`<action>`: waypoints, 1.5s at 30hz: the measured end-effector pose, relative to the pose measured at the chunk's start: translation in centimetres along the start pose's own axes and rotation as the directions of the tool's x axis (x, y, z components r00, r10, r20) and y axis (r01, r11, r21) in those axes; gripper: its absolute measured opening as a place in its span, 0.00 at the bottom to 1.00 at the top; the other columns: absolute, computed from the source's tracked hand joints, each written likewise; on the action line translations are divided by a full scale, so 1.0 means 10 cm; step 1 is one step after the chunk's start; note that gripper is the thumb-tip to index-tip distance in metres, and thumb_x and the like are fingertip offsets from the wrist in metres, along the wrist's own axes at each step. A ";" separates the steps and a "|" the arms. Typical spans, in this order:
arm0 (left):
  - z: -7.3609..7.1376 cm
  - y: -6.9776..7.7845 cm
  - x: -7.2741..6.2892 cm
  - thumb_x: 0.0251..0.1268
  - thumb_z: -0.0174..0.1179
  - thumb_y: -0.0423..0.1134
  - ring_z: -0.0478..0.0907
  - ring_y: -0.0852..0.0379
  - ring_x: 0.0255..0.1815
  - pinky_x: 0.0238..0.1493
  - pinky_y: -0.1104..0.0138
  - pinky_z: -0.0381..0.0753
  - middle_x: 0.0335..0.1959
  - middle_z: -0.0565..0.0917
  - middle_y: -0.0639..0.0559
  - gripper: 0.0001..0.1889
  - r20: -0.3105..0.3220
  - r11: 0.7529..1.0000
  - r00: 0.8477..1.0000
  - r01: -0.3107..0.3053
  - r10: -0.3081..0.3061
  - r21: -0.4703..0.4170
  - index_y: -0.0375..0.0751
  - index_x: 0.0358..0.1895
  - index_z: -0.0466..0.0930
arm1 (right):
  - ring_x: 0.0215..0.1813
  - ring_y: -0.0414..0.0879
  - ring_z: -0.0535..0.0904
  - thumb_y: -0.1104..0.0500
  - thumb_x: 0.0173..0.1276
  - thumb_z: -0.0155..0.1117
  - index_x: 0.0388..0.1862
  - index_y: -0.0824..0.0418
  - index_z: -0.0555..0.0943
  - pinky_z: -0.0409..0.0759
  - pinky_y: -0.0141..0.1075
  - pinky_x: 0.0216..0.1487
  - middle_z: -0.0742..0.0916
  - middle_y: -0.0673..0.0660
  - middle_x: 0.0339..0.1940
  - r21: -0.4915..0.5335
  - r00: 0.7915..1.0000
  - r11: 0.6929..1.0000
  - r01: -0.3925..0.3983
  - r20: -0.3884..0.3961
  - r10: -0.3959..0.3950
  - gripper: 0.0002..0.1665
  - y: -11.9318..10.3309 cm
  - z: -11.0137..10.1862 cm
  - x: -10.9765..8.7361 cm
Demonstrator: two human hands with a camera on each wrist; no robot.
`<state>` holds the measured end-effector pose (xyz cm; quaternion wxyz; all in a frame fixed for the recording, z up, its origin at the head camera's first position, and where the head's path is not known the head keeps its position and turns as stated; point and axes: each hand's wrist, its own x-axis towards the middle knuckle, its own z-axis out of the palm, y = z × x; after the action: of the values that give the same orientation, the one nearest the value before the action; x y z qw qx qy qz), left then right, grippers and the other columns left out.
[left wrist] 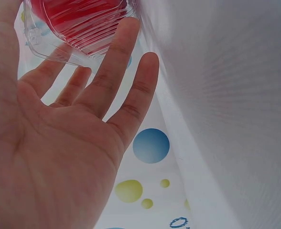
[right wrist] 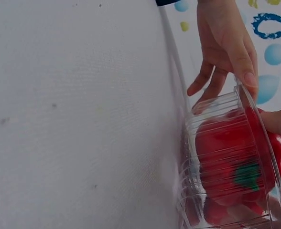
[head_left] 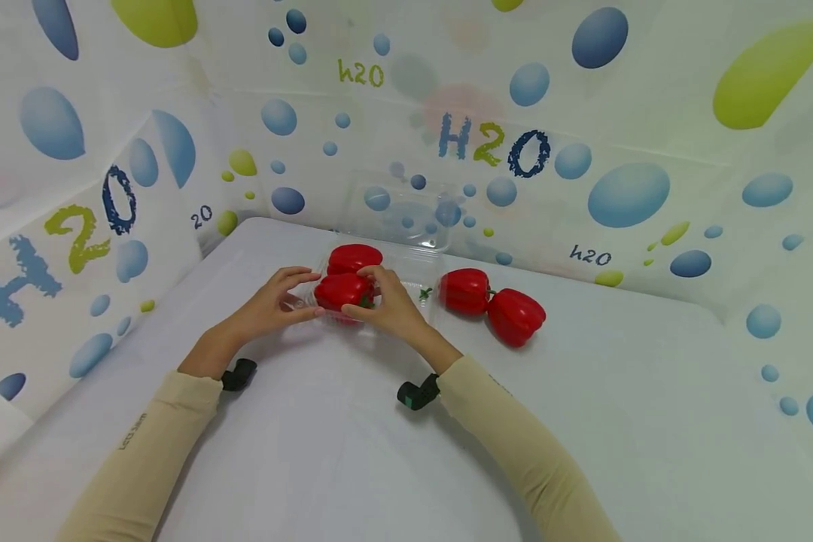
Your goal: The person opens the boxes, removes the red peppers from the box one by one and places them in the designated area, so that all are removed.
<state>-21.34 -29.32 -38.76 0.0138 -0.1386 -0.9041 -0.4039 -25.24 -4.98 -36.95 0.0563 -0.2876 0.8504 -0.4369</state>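
Likely seating pepper (head_left: 342, 288) in box (right wrist: 219, 101) | right hand (head_left: 394, 303) pinches it | left hand (head_left: 269, 302) touches box, fingers loose | next needs release

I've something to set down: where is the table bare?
The table is bare right of the two loose peppers, and on the near side between the sleeves. It is crowded around the clear container, where the left hand and right hand flank a pepper.

L grip (left wrist: 64, 126) is spread at a clr plastic container (left wrist: 39, 40) w/ red item (left wrist: 85, 21) inside
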 end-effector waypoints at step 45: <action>0.01 -0.02 0.00 0.64 0.66 0.41 0.78 0.36 0.51 0.55 0.48 0.80 0.70 0.57 0.34 0.34 -0.010 1.000 1.000 -0.023 0.023 -0.014 0.37 0.71 0.64 | 0.56 0.53 0.74 0.57 0.60 0.73 0.65 0.60 0.68 0.84 0.36 0.46 0.76 0.60 0.62 0.073 0.997 0.996 0.058 -0.058 -0.054 0.37 0.05 -0.04 -0.02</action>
<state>-21.34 -29.33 -38.97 0.0218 -0.1473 -0.8994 -0.4109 -25.47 -4.39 -37.12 0.0309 -0.2969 0.8264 -0.4774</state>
